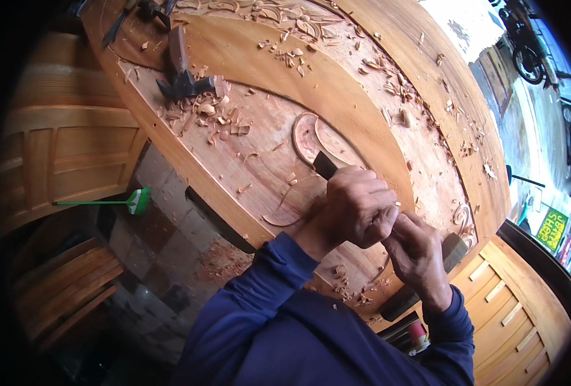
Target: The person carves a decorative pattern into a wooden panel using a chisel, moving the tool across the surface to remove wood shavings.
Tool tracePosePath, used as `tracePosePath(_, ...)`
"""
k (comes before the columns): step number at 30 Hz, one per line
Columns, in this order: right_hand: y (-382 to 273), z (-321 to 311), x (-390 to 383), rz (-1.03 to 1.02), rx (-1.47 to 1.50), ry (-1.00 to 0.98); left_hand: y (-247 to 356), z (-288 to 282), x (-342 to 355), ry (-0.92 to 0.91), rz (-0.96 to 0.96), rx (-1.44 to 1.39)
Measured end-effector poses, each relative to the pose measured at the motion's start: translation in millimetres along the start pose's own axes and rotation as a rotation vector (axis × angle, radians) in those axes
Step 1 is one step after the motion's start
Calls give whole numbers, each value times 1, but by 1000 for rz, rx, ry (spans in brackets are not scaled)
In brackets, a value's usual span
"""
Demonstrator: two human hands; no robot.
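Chisel (324, 165), one, over carved panel (259, 119), handle hidden; left hand (356, 199): fingers closed round it; right hand (419, 251): fingers curled, hold unclear.

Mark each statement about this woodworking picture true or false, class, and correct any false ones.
1. The left hand grips a dark-bladed tool. True.
2. The right hand is raised far from the left. False: it is close beside it.
3. Wood shavings lie near the hammer. True.
4. The broom has red bristles. False: they are green.
5. The person's sleeves are blue. True.
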State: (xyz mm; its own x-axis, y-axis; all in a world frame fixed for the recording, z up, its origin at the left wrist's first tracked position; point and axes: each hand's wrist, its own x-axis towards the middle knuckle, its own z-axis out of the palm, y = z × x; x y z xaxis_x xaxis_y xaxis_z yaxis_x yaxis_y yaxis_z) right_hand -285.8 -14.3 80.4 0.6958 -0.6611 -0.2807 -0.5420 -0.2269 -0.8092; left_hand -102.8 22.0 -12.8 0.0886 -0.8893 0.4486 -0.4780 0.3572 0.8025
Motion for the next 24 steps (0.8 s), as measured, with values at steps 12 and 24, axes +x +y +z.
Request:
tracePosePath(12,15,13,-17,-80,6,55,3,-6,-5,-115,114,-1)
tracePosePath(24,-9,33,-11,24,-32,72,-2,-19,-5,-175,70,-18)
